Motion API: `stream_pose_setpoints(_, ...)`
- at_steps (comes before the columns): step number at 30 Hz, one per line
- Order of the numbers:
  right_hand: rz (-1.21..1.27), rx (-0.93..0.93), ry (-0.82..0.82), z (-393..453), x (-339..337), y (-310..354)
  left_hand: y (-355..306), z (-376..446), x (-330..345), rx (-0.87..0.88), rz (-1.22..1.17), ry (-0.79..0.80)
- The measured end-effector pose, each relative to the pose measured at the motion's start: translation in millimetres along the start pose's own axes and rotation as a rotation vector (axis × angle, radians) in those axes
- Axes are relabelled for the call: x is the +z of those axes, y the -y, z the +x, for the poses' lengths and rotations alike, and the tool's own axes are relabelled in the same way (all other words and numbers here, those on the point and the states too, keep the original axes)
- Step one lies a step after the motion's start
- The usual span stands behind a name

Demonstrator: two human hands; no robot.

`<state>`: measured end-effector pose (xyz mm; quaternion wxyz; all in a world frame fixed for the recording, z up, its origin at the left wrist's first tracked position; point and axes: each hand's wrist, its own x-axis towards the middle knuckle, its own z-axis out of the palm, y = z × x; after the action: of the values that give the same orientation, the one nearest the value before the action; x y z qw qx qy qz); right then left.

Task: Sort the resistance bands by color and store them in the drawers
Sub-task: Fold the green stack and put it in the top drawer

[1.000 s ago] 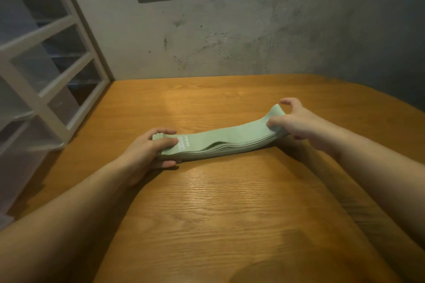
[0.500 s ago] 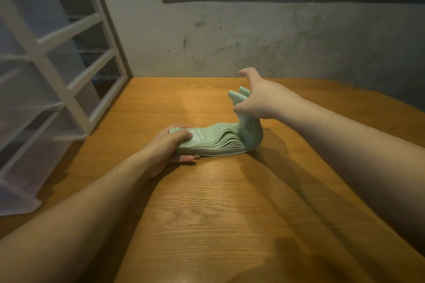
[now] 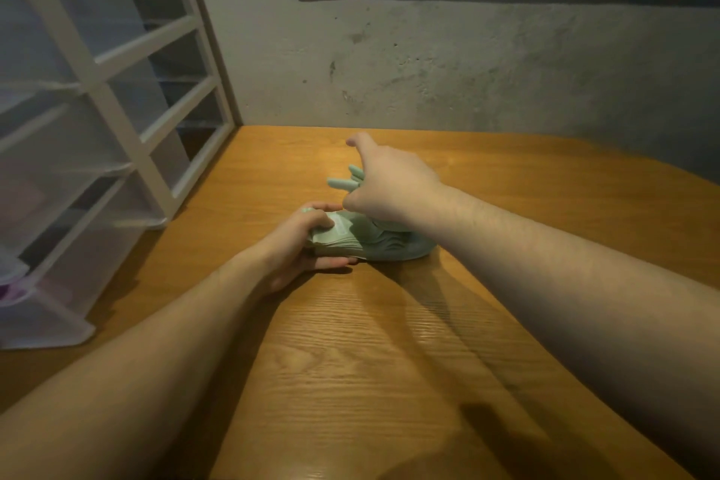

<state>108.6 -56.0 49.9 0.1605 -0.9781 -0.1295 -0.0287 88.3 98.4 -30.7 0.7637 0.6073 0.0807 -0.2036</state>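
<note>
Our left hand (image 3: 300, 242) curls its fingers (image 3: 317, 220) over the near end of the stack of pale green resistance bands (image 3: 374, 242), thumb underneath, pinning it on the tabletop (image 3: 389, 362). Our right hand (image 3: 389, 183) grips the far end, folded up and over the stack, band tips poking out past its knuckles. The translucent drawer unit (image 3: 97, 129) stands left, well apart.

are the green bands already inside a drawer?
No. The green bands lie on the wooden table, gripped by the left hand and right hand, beside the drawer unit.
</note>
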Motion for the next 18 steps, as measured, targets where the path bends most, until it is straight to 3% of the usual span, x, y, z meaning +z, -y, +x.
stream_pose_setpoints(5, -0.016, -0.081, 0.011, -2.5, 28.2, 15.9, -2.2, -2.6, 0.2, 0.004, -0.025, -0.030)
stream_pose_setpoints(11, 0.087, -0.032, -0.029, -2.1, 36.6, 7.6, -4.7, -6.0, -7.1, -0.044, -0.174, 0.000)
stream_pose_setpoints(18, 0.204, -0.086, -0.033, -10.4, 46.8, 1.3, -5.6, -3.8, -3.4, -0.012, -0.145, -0.024)
